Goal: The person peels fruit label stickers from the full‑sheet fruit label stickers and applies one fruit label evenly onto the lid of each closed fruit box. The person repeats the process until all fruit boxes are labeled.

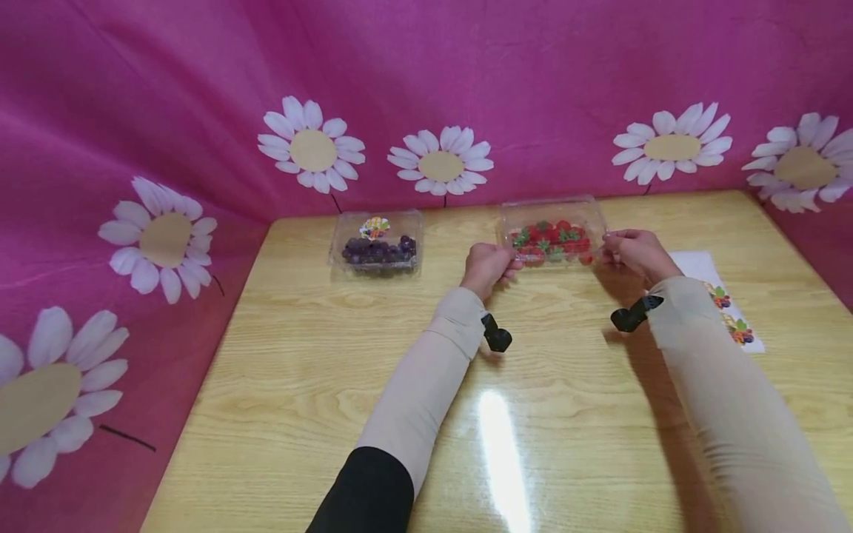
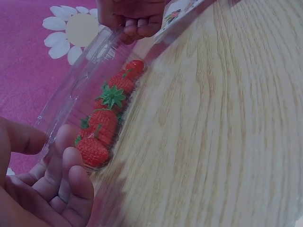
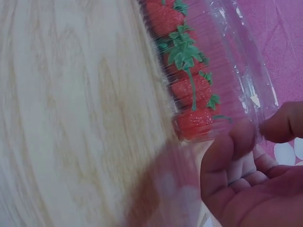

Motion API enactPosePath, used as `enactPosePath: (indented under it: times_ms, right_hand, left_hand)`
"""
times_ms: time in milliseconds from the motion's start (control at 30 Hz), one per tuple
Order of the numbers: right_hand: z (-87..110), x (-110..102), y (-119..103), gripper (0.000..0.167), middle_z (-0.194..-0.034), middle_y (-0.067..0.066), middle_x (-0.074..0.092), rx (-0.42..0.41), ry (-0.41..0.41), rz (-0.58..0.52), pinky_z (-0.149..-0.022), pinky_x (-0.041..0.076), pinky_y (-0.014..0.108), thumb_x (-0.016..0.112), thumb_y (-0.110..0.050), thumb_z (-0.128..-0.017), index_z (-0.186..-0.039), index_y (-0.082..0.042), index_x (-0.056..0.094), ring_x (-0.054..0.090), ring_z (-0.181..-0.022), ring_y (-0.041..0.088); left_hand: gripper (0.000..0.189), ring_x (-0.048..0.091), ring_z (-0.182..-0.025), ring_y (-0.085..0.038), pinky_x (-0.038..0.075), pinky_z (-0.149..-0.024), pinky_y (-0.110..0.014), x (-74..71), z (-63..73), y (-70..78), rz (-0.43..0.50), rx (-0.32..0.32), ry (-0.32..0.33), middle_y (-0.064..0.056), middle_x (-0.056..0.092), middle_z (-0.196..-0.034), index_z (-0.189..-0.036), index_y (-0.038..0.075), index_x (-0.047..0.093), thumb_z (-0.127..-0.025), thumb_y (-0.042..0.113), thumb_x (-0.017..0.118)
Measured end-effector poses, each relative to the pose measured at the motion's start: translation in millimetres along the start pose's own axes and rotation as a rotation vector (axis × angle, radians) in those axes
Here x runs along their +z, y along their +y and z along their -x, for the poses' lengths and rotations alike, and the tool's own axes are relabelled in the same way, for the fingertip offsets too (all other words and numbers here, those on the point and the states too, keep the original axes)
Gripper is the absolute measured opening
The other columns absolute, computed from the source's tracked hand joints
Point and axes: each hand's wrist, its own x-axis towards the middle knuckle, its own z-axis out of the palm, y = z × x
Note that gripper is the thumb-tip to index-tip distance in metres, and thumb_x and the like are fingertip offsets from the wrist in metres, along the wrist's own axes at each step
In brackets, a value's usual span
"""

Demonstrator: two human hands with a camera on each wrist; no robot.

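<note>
A clear plastic clamshell box (image 1: 553,211) of red strawberries (image 1: 563,235) with green leaves stands at the back of the table, its lid down over the fruit. My left hand (image 1: 489,266) pinches the rim at its front left corner. At the right end, my right hand (image 1: 636,252) pinches the same rim between thumb and fingers. The left wrist view shows the strawberries (image 2: 102,120) through the ribbed side wall, below the pinched edge. In the right wrist view the thumb and index finger of the right hand (image 3: 255,165) close on the box's rim (image 3: 253,101).
A second clear box (image 1: 416,248) with dark grapes (image 1: 380,252) and a fruit sticker (image 1: 375,227) on its lid stands to the left. A white sheet of fruit stickers (image 1: 700,266) lies beside my right forearm. A pink flowered cloth (image 1: 546,96) hangs behind the wooden table (image 1: 300,370).
</note>
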Motion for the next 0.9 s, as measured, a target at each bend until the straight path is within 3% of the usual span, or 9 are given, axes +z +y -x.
enactPosePath:
  times_ms: [133, 267, 567, 900]
  right_hand:
    - [0.8, 1, 2, 0.056, -0.087, -0.014, 0.056, 0.024, 0.009, -0.016, -0.077, 0.053, 0.018, 0.040, -0.031, -0.106, -0.145, 0.007, 0.033, 0.057, -0.080, -0.001]
    - [2.4, 1, 2, 0.056, -0.089, -0.011, 0.056, 0.020, 0.024, -0.021, -0.077, 0.054, 0.019, 0.040, -0.032, -0.106, -0.144, 0.007, 0.033, 0.057, -0.081, 0.000]
    - [1.2, 13, -2, 0.051, -0.089, -0.008, 0.055, -0.013, 0.095, -0.046, -0.076, 0.054, 0.021, 0.045, -0.028, -0.104, -0.140, 0.007, 0.038, 0.055, -0.078, 0.003]
    - [13.4, 22, -13, 0.045, -0.089, -0.006, 0.056, -0.041, 0.079, 0.020, -0.075, 0.054, 0.021, 0.047, -0.024, -0.101, -0.132, 0.009, 0.043, 0.056, -0.081, 0.005]
  left_hand:
    - [0.012, 0.049, -0.048, -0.005, 0.041, -0.052, -0.022, 0.3, 1.1, -2.3, -0.011, 0.005, -0.002, 0.001, 0.066, -0.061, -0.083, 0.005, 0.065, -0.093, 0.012, 0.064]
    - [0.014, 0.051, -0.051, -0.005, 0.042, -0.053, -0.022, 0.1, 1.2, -4.1, -0.005, 0.029, -0.018, 0.002, 0.066, -0.062, -0.087, 0.003, 0.068, -0.095, 0.014, 0.063]
    - [0.020, 0.057, -0.059, -0.009, 0.049, -0.063, -0.026, -9.8, 0.6, -2.3, -0.083, 0.062, -0.015, -0.013, 0.078, -0.092, -0.103, 0.000, 0.072, -0.096, 0.016, 0.064]
    - [0.018, 0.061, -0.065, -0.012, 0.058, -0.080, -0.035, -25.7, 5.9, 3.8, -0.146, 0.062, -0.013, -0.005, 0.074, -0.078, -0.101, 0.002, 0.072, -0.095, 0.016, 0.064]
